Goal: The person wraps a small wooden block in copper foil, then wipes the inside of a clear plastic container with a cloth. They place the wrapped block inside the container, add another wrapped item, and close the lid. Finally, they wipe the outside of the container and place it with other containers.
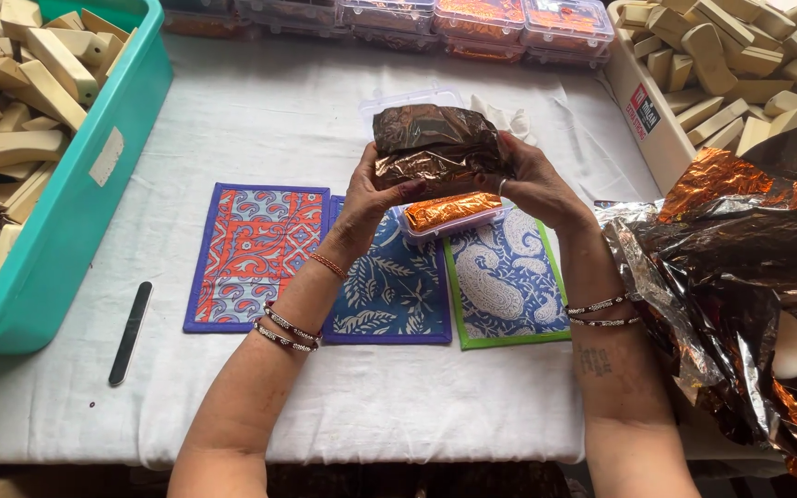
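Observation:
Both hands hold up a block wrapped in copper-brown foil [435, 146] above the table. My left hand [375, 198] grips its left and lower side, my right hand [529, 180] its right end. Just below it a clear plastic box [454, 221] with an orange foil-wrapped piece [452, 208] inside rests on the mats. Three patterned cloth mats lie side by side: an orange-blue mat [255, 254], a dark blue leaf mat [389, 290] and a green-edged paisley mat [507, 281].
A teal bin [85, 198] of pale wooden blocks stands at the left, a white box [657, 129] of similar blocks at the back right. Crumpled foil sheets [740, 277] pile at the right. A black nail file [129, 332] lies front left. Filled clear boxes [481, 23] line the back.

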